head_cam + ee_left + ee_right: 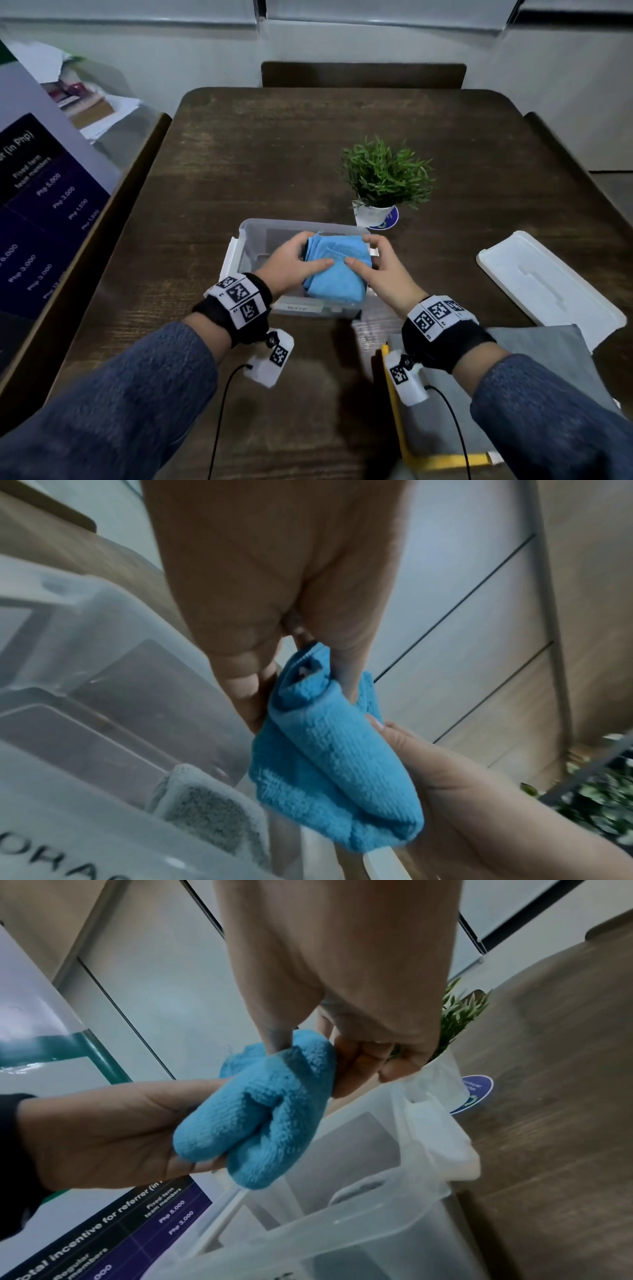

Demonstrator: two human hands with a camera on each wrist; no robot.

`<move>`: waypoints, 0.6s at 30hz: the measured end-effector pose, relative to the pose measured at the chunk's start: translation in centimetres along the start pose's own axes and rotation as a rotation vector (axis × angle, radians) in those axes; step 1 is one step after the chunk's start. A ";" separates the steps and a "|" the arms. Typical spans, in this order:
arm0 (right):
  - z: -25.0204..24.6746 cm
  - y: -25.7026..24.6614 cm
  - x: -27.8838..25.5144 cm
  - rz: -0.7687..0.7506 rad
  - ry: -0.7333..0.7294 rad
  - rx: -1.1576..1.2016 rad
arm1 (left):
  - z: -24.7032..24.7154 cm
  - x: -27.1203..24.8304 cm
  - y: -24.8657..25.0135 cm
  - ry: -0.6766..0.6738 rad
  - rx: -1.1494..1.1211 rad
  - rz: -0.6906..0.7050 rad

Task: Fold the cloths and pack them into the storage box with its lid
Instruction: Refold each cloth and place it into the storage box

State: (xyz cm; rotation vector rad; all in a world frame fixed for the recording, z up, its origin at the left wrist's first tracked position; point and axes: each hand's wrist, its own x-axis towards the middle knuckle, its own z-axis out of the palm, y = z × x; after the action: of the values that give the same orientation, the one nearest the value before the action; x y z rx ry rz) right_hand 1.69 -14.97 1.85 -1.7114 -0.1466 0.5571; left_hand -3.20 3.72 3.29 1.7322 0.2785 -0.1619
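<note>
a: why do we park the storage box mid-table with its lid off to the right?
b: so the mouth is free. our left hand and right hand curl fingers round the folded blue cloth, holding it over the box.

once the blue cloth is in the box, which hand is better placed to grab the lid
Probably the right hand. The white lid lies on the table to the right of the storage box, on that hand's side. The left hand would have to cross over the box. Both now hold the folded blue cloth.
</note>
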 end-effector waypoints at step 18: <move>-3.1 2.9 7.8 -0.201 -0.229 -1.282 | 1.6 10.2 -4.0 -0.206 0.101 -0.661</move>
State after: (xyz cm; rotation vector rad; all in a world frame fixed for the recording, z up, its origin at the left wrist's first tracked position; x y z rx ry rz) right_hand 9.29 -15.28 -2.76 -2.7976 -0.9985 0.5286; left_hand 5.57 3.77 -3.52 1.6508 0.6918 -0.8414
